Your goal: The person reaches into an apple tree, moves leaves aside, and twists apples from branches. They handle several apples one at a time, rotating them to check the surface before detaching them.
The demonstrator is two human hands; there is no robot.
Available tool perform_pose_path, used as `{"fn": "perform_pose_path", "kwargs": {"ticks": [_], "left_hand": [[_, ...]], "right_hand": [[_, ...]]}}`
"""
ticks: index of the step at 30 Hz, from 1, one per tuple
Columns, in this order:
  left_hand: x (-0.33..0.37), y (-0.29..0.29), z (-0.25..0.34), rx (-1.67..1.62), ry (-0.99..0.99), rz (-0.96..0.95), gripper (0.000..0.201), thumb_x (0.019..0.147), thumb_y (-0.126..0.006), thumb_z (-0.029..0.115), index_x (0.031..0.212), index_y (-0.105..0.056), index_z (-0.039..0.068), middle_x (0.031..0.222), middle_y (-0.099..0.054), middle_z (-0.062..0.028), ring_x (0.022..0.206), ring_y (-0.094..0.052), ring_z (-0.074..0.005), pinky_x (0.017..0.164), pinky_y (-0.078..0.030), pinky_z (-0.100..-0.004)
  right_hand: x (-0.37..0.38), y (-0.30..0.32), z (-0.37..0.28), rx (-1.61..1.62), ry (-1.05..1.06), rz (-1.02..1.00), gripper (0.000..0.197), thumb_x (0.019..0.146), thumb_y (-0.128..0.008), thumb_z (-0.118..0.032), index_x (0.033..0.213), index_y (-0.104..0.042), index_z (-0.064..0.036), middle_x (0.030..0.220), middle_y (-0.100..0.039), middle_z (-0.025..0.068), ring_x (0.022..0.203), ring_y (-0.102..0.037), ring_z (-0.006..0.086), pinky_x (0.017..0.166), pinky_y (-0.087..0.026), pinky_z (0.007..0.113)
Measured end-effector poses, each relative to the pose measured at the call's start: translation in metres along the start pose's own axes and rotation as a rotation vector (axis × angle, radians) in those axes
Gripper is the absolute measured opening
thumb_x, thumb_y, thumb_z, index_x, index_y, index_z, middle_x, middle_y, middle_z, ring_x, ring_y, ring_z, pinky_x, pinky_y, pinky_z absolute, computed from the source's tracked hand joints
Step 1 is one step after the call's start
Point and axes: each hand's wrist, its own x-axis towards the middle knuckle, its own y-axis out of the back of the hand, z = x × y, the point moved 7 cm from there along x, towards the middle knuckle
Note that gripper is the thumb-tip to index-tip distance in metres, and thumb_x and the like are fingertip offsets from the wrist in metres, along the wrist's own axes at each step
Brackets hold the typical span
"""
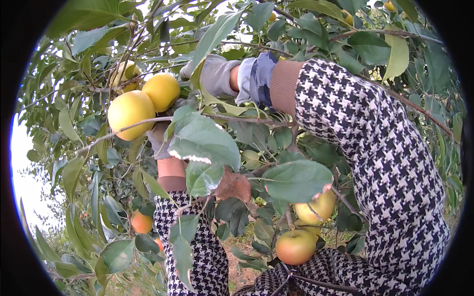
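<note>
Both my hands wear grey gloves and reach up among the branches of an apple tree. My left hand (159,139) is right behind two yellow apples, the larger front apple (130,114) and a smaller apple (161,92) up against it. Those apples and the leaves cover its fingers, so its grip does not show. To the right of the apples and slightly higher, my right hand (217,75) points leftward. A long green leaf (216,37) crosses in front of it and hides most of its fingers. Another yellow apple (126,75) hangs behind the pair, partly covered.
A thin branch (222,117) runs across in front of my left hand, with broad leaves (205,140) over the wrist area. Lower right, yellow apples (316,206) and a blushed apple (295,246) hang near my right sleeve. An orange-red apple (141,222) hangs lower left.
</note>
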Motion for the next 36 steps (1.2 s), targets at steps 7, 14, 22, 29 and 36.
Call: {"fn": "perform_pose_path", "kwargs": {"ticks": [7, 14, 22, 29, 36], "left_hand": [[0.041, -0.025, -0.002, 0.610, -0.396, 0.061, 0.027, 0.085, -0.065, 0.027, 0.105, -0.066, 0.008, 0.103, -0.070, -0.0152, 0.091, -0.069, -0.0308, 0.075, -0.056, -0.0423], [0.057, -0.038, -0.016, 0.989, -0.245, -0.115, 0.031, 0.086, -0.061, 0.021, 0.114, -0.065, 0.009, 0.115, -0.066, -0.0127, 0.111, -0.059, -0.0289, 0.094, -0.047, -0.0455], [0.058, -0.060, -0.039, -0.259, 0.003, 0.040, 0.024, 0.097, -0.055, 0.014, 0.115, -0.062, -0.001, 0.105, -0.068, -0.0065, 0.096, -0.063, -0.0164, 0.079, -0.050, -0.0328], [0.015, -0.065, -0.018, -0.253, 0.045, 0.030, 0.025, 0.094, -0.061, 0.014, 0.113, -0.064, -0.002, 0.096, -0.070, -0.0123, 0.086, -0.065, -0.0199, 0.075, -0.050, -0.0341], [0.021, -0.027, -0.016, -0.761, 0.180, 0.477, 0.026, 0.102, -0.051, 0.012, 0.123, -0.060, -0.001, 0.100, -0.065, -0.0015, 0.084, -0.057, -0.0068, 0.071, -0.050, -0.0244]], "right_hand": [[0.005, -0.055, 0.047, 0.422, 0.063, -0.350, 0.034, 0.084, -0.067, -0.024, 0.112, -0.069, -0.0068, 0.104, -0.070, 0.0168, 0.096, -0.066, 0.0318, 0.084, -0.051, 0.042], [-0.018, -0.054, 0.042, 0.483, -0.048, -0.510, 0.031, 0.086, -0.067, -0.025, 0.110, -0.069, -0.0055, 0.097, -0.069, 0.0125, 0.089, -0.065, 0.0267, 0.080, -0.050, 0.040], [-0.014, -0.043, 0.032, 0.520, -0.102, -0.522, 0.028, 0.089, -0.066, -0.025, 0.107, -0.070, -0.0041, 0.089, -0.069, 0.0077, 0.082, -0.063, 0.0208, 0.074, -0.050, 0.038], [-0.029, -0.033, 0.044, 0.532, -0.171, -0.507, 0.027, 0.091, -0.066, -0.026, 0.104, -0.070, -0.0028, 0.082, -0.069, 0.0035, 0.075, -0.062, 0.0156, 0.069, -0.050, 0.036], [-0.024, -0.046, 0.028, 0.486, 0.005, -0.420, 0.016, 0.089, -0.063, -0.019, 0.090, -0.068, -0.0034, 0.071, -0.062, 0.0028, 0.067, -0.055, 0.0113, 0.060, -0.044, 0.033]]}}
